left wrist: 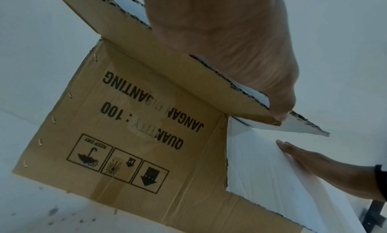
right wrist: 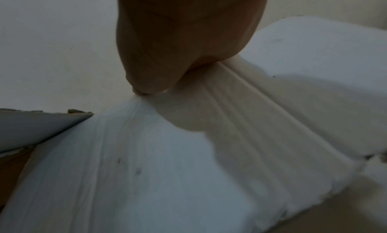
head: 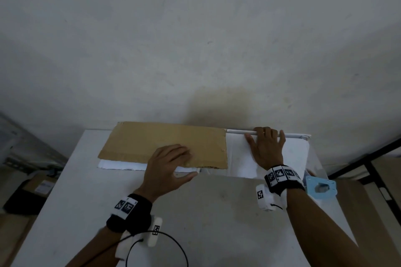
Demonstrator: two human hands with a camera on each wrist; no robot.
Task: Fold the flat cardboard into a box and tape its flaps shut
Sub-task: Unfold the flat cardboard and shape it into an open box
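Note:
The cardboard (head: 165, 143) lies partly folded at the far edge of the white table (head: 86, 191). Its brown outer face is on the left and its white inner panel (head: 297, 154) on the right. My left hand (head: 188, 163) holds the near edge of the brown flap, fingers on top and thumb under it. In the left wrist view the printed brown side (left wrist: 130, 129) hangs below that hand (left wrist: 240, 54). My right hand (head: 264, 136) lies on the white panel with its fingers hooked over the far edge. The right wrist view shows this hand (right wrist: 184, 38) on the white panel (right wrist: 146, 170).
A light blue plastic object (head: 321, 187) sits at the table's right edge behind my right wrist. A grey wall (head: 195, 39) stands directly behind the cardboard. Boxes and metal rails (head: 28, 158) lie on the floor to the left. A black frame (head: 368, 165) stands to the right.

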